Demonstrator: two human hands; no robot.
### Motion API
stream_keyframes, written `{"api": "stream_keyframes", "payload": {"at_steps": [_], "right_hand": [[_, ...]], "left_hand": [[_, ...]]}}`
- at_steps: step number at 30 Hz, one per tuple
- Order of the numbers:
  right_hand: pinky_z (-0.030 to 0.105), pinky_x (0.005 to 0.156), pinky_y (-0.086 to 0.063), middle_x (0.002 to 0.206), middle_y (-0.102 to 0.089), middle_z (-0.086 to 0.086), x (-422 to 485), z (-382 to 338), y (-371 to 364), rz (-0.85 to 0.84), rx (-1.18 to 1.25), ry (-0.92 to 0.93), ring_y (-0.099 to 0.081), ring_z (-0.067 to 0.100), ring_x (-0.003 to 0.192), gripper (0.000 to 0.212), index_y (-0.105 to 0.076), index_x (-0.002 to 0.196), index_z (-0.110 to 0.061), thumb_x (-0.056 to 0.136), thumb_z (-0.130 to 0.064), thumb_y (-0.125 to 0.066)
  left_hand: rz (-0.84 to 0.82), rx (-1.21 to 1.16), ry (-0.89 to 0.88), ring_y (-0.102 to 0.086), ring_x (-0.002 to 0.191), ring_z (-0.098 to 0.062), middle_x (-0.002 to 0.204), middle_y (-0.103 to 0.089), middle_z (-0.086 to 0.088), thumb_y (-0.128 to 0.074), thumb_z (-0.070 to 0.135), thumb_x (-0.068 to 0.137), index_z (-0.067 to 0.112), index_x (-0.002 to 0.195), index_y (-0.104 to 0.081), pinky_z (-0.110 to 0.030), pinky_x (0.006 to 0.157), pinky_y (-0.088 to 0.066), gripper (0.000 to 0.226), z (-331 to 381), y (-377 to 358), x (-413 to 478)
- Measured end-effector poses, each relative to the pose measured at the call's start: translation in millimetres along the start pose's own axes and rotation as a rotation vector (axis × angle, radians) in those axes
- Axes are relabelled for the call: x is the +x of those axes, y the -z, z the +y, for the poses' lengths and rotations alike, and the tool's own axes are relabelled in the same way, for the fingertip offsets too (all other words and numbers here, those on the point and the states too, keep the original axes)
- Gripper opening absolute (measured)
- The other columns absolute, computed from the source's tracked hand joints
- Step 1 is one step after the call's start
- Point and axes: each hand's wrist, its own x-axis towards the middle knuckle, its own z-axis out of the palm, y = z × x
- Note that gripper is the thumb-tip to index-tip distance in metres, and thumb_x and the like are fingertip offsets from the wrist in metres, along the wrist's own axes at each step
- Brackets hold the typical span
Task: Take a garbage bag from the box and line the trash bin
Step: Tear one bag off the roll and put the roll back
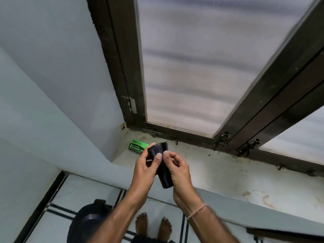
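While the green garbage bag box [137,146] lies on the window sill [219,172] at ten o'clock from the hands, a black roll of garbage bags [164,178] is held above the sill. The left hand [144,166] curls round its top. The right hand [178,172], fingers bent, grips its lower part. Likely next step: peel one bag free, then turn to the black trash bin [87,223] at seven o'clock.

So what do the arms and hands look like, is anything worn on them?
The left hand and right hand are bare: no gloves, and no rings or watch in view. Neither forearm shows a sleeve. The only thing worn is a thin pinkish-orange thread tied round the right wrist.
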Motion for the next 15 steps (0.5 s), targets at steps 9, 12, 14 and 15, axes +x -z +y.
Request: {"api": "stream_keyframes", "payload": {"at_steps": [9, 12, 14, 15], "right_hand": [[0.053, 0.095, -0.06, 0.103, -0.076, 0.021, -5.3, 19.7, -36.5, 0.156, -0.029, 0.053, -0.073, 0.028, 0.091, 0.02, -0.071, 0.103, -0.009, 0.102, -0.028, -0.065], [0.052, 0.096, -0.06, 0.106, -0.075, 0.023, -7.6, 27.5, -44.3, 0.234, 0.025, 0.042, -0.072, 0.028, 0.093, 0.02, -0.066, 0.107, -0.005, 0.107, -0.023, -0.056], [0.052, 0.095, -0.058, 0.101, -0.071, 0.023, -9.8, 28.0, -47.6, 0.284, 0.075, 0.045, -0.067, 0.027, 0.091, 0.016, -0.063, 0.105, -0.006, 0.109, -0.017, -0.052], [0.049, 0.092, -0.059, 0.1, -0.068, 0.021, -11.8, 28.5, -49.3, 0.31, 0.075, 0.05, -0.065, 0.026, 0.09, 0.016, -0.062, 0.102, -0.008, 0.11, -0.015, -0.05]], "left_hand": [[-0.004, -0.312, 0.195, -0.074, 0.112, -0.026, 0.118, -0.077, -0.009, -0.069, 0.044, 0.091, 0.019, 0.131, -0.063, -0.042, 0.092, -0.06, 0.047, -4.6, 14.2, -32.8], [0.041, -0.321, 0.235, -0.077, 0.103, -0.029, 0.111, -0.079, -0.014, -0.077, 0.035, 0.089, 0.011, 0.125, -0.068, -0.043, 0.086, -0.062, 0.044, -2.1, 29.2, -36.8], [-0.006, -0.363, 0.264, -0.076, 0.106, -0.032, 0.113, -0.079, -0.016, -0.072, 0.034, 0.092, 0.008, 0.125, -0.07, -0.044, 0.091, -0.06, 0.043, -1.0, 44.8, -39.9], [-0.036, -0.39, 0.283, -0.075, 0.108, -0.033, 0.116, -0.078, -0.017, -0.07, 0.037, 0.093, 0.008, 0.125, -0.071, -0.046, 0.096, -0.059, 0.044, -0.7, 52.9, -43.2]]}}
